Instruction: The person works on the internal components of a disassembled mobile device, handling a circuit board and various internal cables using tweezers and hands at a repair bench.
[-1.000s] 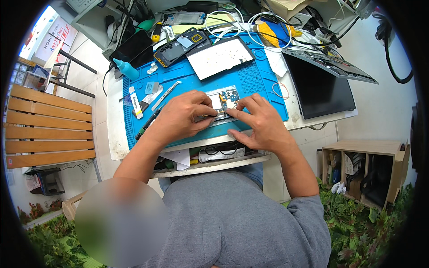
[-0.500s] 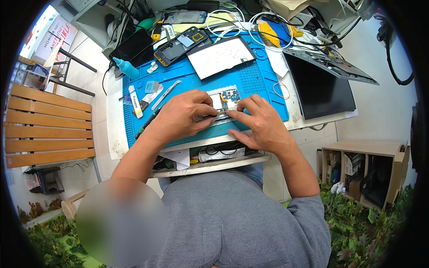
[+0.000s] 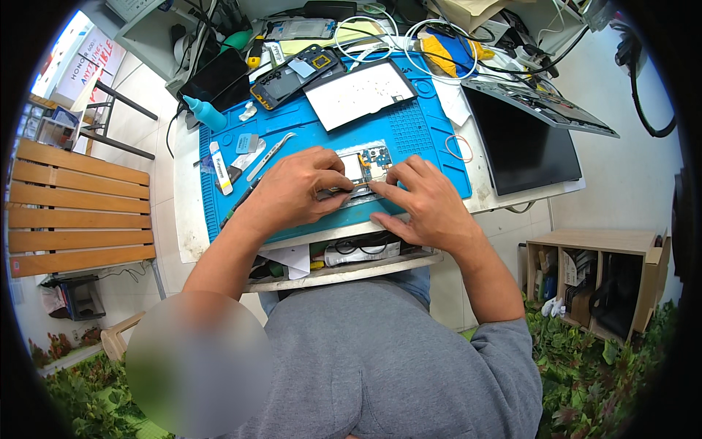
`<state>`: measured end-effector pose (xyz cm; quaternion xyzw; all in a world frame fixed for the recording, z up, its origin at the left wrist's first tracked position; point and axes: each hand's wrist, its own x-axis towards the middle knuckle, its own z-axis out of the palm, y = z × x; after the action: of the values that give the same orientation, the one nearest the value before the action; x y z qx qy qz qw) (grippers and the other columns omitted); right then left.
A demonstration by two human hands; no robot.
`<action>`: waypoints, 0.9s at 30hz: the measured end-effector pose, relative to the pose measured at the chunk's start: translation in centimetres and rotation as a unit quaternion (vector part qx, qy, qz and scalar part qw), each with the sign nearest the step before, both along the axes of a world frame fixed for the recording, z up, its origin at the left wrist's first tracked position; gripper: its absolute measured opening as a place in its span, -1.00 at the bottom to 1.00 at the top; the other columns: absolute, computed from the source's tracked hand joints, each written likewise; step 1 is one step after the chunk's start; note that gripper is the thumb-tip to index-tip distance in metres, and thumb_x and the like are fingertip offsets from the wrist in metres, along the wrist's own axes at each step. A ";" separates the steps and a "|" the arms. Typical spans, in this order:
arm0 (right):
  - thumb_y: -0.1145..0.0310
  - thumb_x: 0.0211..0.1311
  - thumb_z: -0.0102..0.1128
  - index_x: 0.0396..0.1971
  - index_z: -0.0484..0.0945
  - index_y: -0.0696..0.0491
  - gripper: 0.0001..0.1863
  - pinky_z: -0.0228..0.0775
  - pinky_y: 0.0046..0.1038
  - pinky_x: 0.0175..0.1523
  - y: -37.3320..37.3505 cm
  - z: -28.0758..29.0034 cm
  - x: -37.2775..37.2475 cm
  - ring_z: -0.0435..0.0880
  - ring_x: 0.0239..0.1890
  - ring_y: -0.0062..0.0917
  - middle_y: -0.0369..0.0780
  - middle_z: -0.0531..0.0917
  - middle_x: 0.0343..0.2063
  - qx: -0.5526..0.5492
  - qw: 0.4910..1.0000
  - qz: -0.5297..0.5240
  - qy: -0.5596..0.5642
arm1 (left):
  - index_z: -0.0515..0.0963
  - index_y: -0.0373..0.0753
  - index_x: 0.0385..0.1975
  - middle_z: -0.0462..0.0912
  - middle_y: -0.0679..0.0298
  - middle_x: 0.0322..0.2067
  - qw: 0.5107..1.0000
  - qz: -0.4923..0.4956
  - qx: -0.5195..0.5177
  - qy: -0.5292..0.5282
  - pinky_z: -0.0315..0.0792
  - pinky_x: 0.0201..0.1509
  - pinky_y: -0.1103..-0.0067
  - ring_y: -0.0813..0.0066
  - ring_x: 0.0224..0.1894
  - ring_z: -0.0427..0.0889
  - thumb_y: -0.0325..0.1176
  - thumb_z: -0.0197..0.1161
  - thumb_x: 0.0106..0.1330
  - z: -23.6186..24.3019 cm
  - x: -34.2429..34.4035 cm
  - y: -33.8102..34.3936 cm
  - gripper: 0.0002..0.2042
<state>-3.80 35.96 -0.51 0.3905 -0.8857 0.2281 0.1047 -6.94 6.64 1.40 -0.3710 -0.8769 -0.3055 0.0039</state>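
Observation:
An opened phone (image 3: 356,165) lies on the blue repair mat (image 3: 307,139), its blue circuit board (image 3: 377,156) and an orange flex cable showing. At the phone's left side my left hand (image 3: 301,186) is closed, thumb and index finger pinched over its lower part; what sits between them is too small to make out. From the right, my right hand (image 3: 424,203) touches the phone's lower edge with its index fingertip, the thumb held apart from the fingers. Both hands hide part of the phone. Tweezers (image 3: 270,157) and a dark pen-like tool (image 3: 241,203) lie left of my left hand.
Behind the phone lie a white-faced panel (image 3: 360,94) and a dark phone frame (image 3: 296,75). A light-blue bottle (image 3: 205,113) stands at the mat's left corner. An opened laptop (image 3: 523,143) occupies the right side, with coiled white cables (image 3: 406,44) at the back. Below the tabletop is a cluttered drawer (image 3: 351,265).
Both hands stay at the phone with almost the same grip. My right hand has shifted very slightly left; nothing else has visibly moved.

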 end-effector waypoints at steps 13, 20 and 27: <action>0.18 0.22 0.74 0.09 0.88 0.04 -0.53 0.58 -0.26 0.02 0.7 -0.3 0.6 0.67 -0.06 -0.31 -0.21 0.73 -0.16 -0.052 0.998 -0.036 0.018 | 0.95 -0.13 -0.10 0.84 0.26 -0.12 1.000 -0.002 0.027 -0.009 0.76 -0.01 0.38 0.28 -0.07 0.84 -0.44 0.70 0.26 -0.5 0.1 -0.3 -0.78; 0.07 0.32 0.69 0.11 0.86 0.03 -0.51 0.53 -0.25 0.07 0.1 -0.2 0.6 0.64 0.02 -0.34 -0.22 0.71 -0.09 -0.016 1.000 -0.020 0.003 | 0.95 -0.14 -0.10 0.84 0.25 -0.12 1.000 -0.005 0.016 -0.002 0.76 0.00 0.37 0.27 -0.07 0.84 -0.42 0.69 0.28 -0.2 0.0 -0.2 -0.80; 0.06 0.34 0.68 0.11 0.86 0.05 -0.52 0.51 -0.24 0.09 -0.1 -0.2 0.6 0.64 0.01 -0.33 -0.21 0.70 -0.11 -0.021 0.999 -0.023 -0.010 | 0.95 -0.15 -0.11 0.86 0.25 -0.12 1.000 -0.006 0.004 0.000 0.78 0.01 0.37 0.28 -0.05 0.85 -0.41 0.69 0.28 -0.1 -0.1 -0.2 -0.81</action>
<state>-3.17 35.86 -0.71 0.3650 -0.8906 0.2482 0.1093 -7.03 6.46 1.27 -0.3763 -0.8732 -0.3097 0.0032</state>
